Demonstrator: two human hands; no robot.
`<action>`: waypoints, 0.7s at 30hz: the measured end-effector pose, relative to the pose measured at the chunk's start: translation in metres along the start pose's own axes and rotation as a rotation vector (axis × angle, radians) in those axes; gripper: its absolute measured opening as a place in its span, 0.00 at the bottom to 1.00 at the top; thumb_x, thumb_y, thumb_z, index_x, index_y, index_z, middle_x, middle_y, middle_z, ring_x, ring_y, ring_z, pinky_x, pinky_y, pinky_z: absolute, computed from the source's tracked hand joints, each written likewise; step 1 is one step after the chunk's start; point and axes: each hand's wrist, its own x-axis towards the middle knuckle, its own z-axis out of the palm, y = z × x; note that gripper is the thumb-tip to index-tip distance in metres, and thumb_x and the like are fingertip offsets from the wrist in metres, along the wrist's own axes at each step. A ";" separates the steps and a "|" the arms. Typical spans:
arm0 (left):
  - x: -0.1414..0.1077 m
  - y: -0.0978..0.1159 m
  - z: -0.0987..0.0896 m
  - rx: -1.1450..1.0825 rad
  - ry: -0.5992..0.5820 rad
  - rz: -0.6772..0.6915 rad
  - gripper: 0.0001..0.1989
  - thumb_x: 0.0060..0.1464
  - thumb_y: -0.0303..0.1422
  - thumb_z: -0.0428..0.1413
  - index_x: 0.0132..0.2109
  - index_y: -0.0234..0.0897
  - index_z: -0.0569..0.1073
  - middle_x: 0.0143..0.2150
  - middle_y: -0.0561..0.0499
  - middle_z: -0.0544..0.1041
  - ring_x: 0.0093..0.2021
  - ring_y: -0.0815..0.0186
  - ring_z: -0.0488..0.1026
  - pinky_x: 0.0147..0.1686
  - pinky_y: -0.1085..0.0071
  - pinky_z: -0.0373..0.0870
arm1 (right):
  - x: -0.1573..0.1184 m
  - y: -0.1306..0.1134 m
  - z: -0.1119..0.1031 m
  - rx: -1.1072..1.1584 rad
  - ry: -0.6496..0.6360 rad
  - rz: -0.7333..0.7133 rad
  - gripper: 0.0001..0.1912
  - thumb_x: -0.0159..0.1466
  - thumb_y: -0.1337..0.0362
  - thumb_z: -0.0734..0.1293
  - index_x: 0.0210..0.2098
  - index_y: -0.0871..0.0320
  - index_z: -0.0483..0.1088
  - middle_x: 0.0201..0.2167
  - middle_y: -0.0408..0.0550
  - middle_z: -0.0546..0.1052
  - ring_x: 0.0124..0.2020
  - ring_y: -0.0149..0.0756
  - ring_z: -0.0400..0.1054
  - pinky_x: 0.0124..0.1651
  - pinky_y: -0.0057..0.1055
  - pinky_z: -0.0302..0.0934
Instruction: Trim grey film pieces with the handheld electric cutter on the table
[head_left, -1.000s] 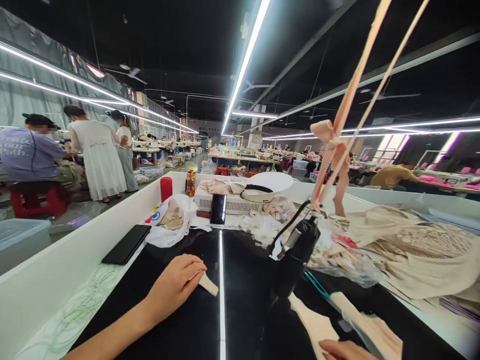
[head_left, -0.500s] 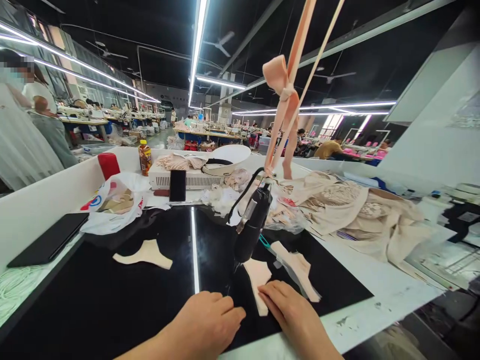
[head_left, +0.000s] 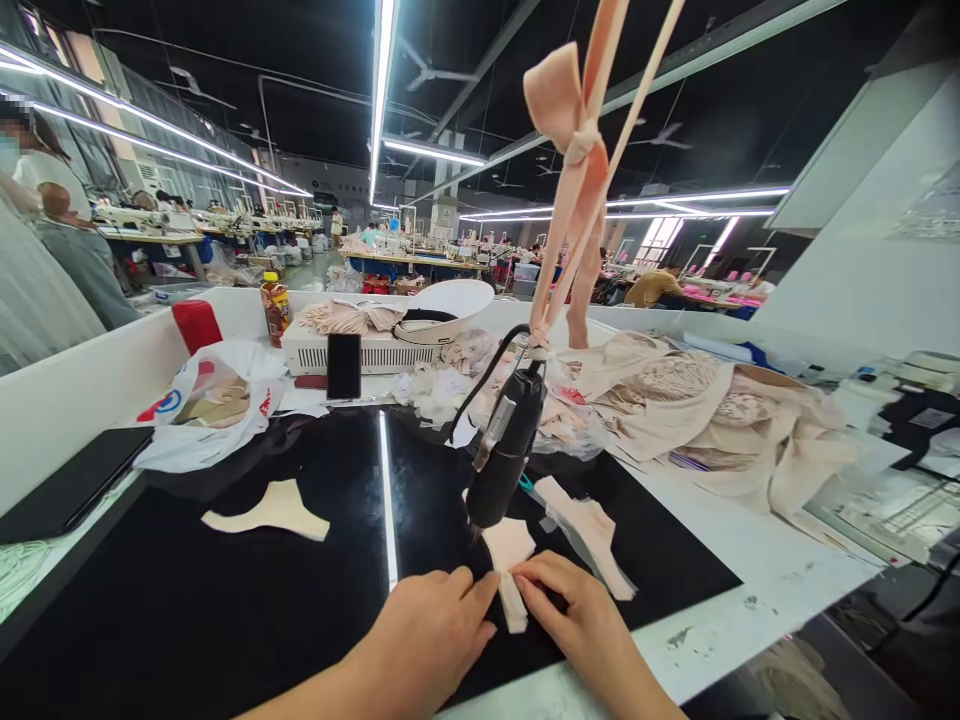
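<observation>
A beige fabric piece lies on the black board, under the tip of a hanging black tool. My left hand reaches the piece's left edge, its index fingertip on the fabric and its thumb just below. From the right, my right hand pinches the edge of the same piece between thumb and fingers. Both hands meet near the narrow middle of the piece. Another beige piece lies to the right on translucent material, and a cream curved piece rests at the left.
Behind the board are a white ventilated box, a phone, a bottle and a plastic bag. Beige cloth is heaped at the right. Peach straps hold the tool from above. People stand at the far left.
My left hand has moved right and now touches the middle fabric piece. My right fingers have shifted slightly and pinch its edge. The view has shifted a little.
</observation>
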 end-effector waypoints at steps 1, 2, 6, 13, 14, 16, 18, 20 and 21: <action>0.001 0.001 0.000 0.002 -0.009 -0.004 0.24 0.67 0.34 0.56 0.67 0.37 0.64 0.43 0.47 0.77 0.36 0.57 0.78 0.30 0.63 0.72 | 0.000 0.002 0.001 0.015 0.002 0.011 0.13 0.73 0.63 0.62 0.38 0.53 0.79 0.33 0.44 0.77 0.34 0.36 0.74 0.38 0.30 0.66; 0.001 0.001 0.000 0.006 -0.022 -0.007 0.24 0.67 0.35 0.57 0.67 0.39 0.64 0.43 0.48 0.77 0.36 0.58 0.78 0.30 0.64 0.71 | 0.000 0.003 0.001 0.027 0.004 0.022 0.13 0.73 0.63 0.62 0.38 0.53 0.79 0.32 0.44 0.77 0.34 0.37 0.73 0.37 0.30 0.66; 0.003 0.002 0.000 0.014 -0.062 -0.008 0.21 0.68 0.37 0.56 0.64 0.43 0.65 0.43 0.49 0.77 0.34 0.59 0.77 0.29 0.66 0.69 | -0.001 0.006 0.002 0.064 0.009 0.050 0.14 0.72 0.60 0.63 0.38 0.53 0.80 0.31 0.45 0.77 0.33 0.37 0.73 0.37 0.31 0.65; 0.000 -0.004 0.002 -0.024 -0.011 0.017 0.21 0.69 0.36 0.55 0.65 0.44 0.62 0.42 0.51 0.77 0.35 0.61 0.78 0.30 0.69 0.69 | -0.001 0.004 0.003 0.095 0.028 0.068 0.13 0.71 0.61 0.63 0.37 0.53 0.81 0.31 0.44 0.76 0.32 0.37 0.72 0.36 0.31 0.64; -0.001 -0.005 0.003 -0.033 -0.003 0.022 0.21 0.69 0.35 0.54 0.66 0.44 0.62 0.41 0.51 0.77 0.36 0.62 0.78 0.31 0.69 0.69 | -0.002 0.004 0.003 0.094 0.032 0.068 0.13 0.71 0.61 0.63 0.37 0.53 0.80 0.30 0.44 0.76 0.32 0.37 0.71 0.36 0.31 0.64; -0.001 -0.004 0.003 -0.030 0.003 0.034 0.22 0.69 0.34 0.54 0.66 0.44 0.61 0.41 0.52 0.77 0.35 0.62 0.78 0.31 0.68 0.69 | -0.002 0.005 0.003 0.090 0.038 0.066 0.13 0.71 0.61 0.63 0.37 0.53 0.80 0.30 0.44 0.76 0.31 0.36 0.71 0.35 0.30 0.64; 0.000 -0.003 0.002 0.014 -0.007 0.040 0.22 0.69 0.35 0.54 0.66 0.46 0.61 0.41 0.53 0.76 0.34 0.61 0.78 0.29 0.68 0.68 | -0.002 0.006 0.004 0.083 0.041 0.060 0.13 0.71 0.60 0.64 0.37 0.53 0.80 0.31 0.44 0.76 0.31 0.36 0.71 0.35 0.30 0.64; 0.002 0.000 -0.001 0.090 -0.044 0.037 0.20 0.69 0.36 0.54 0.65 0.48 0.63 0.40 0.52 0.76 0.32 0.61 0.77 0.27 0.69 0.67 | -0.002 0.007 0.004 0.075 0.044 0.053 0.13 0.71 0.60 0.64 0.36 0.53 0.80 0.30 0.44 0.76 0.31 0.37 0.71 0.35 0.31 0.64; 0.003 0.002 -0.002 0.125 -0.065 0.036 0.19 0.69 0.37 0.54 0.64 0.47 0.64 0.40 0.52 0.76 0.32 0.60 0.77 0.26 0.69 0.66 | -0.003 0.007 0.005 0.071 0.046 0.051 0.13 0.71 0.60 0.64 0.36 0.53 0.79 0.30 0.44 0.76 0.31 0.37 0.71 0.35 0.31 0.65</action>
